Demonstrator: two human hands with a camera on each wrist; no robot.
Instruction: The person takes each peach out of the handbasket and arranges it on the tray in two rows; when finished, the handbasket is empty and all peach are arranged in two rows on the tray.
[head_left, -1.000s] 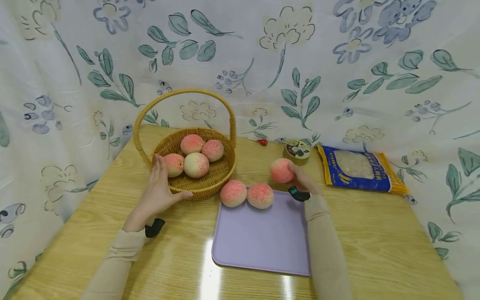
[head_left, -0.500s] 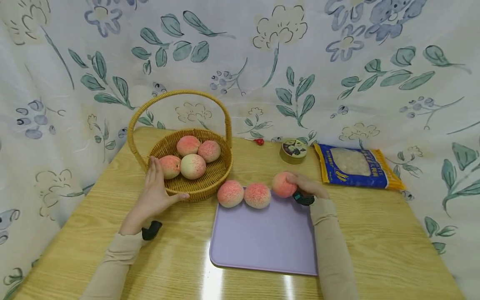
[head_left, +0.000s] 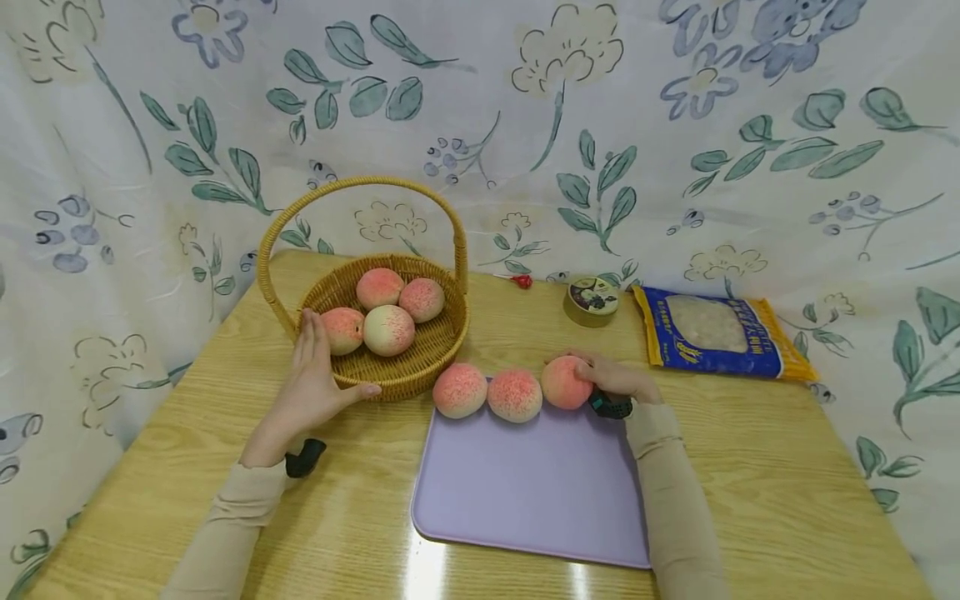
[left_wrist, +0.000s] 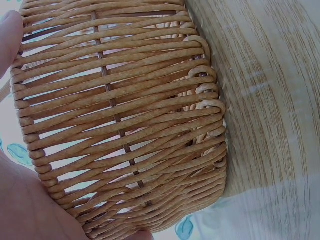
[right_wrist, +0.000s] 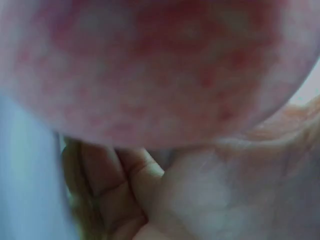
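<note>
My right hand holds a pink peach at the far right part of the lilac tray. In the right wrist view that peach fills the upper half, with curled fingers below it. Two more peaches, a left one and a middle one, sit in a row along the tray's far edge. My left hand rests against the near left side of a wicker basket, fingers straight and thumb spread along the rim. Several peaches, one of them pale, lie inside.
Behind the tray stand a round tin and a small red item on a thin stick. A blue and yellow packet lies at the right. A floral cloth hangs behind the wooden table. The basket's tall handle arches upward.
My right hand has brought the peach down and nearer to me, beside the other two on the tray. The tray has turned slightly. My left hand stays at the basket.
</note>
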